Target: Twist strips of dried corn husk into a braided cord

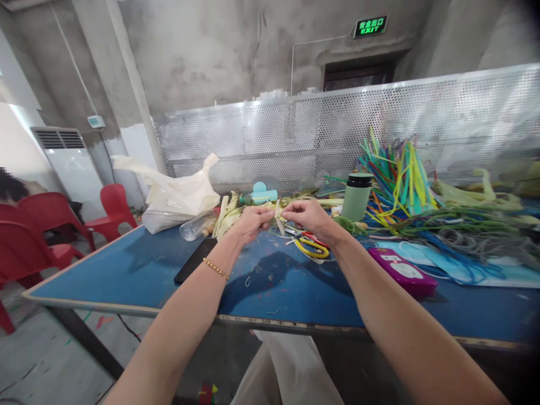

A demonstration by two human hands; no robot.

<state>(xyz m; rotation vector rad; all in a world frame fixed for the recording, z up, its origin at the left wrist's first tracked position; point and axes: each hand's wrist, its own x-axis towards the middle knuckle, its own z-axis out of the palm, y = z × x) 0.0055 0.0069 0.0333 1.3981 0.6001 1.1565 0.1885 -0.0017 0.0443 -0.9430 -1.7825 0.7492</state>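
Note:
Both my hands are raised over the middle of a blue table [270, 292], close together. A small pale strip, perhaps dried husk, [280, 225] stands upright between them. My left hand [252, 220] pinches it from the left, fingers pressed together. From the right, my right hand [310, 216] has thumb and forefinger closed at the strip's edge; whatever is in that pinch is too small to make out. Just below my right hand lie scissors with yellow handles [311, 248] and a red-handled tool [315, 239]. Pale green husks [228, 214] lie behind my left hand.
A white plastic bag [179, 197] and clear bottle [196, 226] stand left, near a black tablet [197, 263]. To the right are a green flask [356, 197], colourful strips [405, 174], a purple box [400, 270] and blue masks [464, 261]. A perforated metal panel [261, 135] runs behind.

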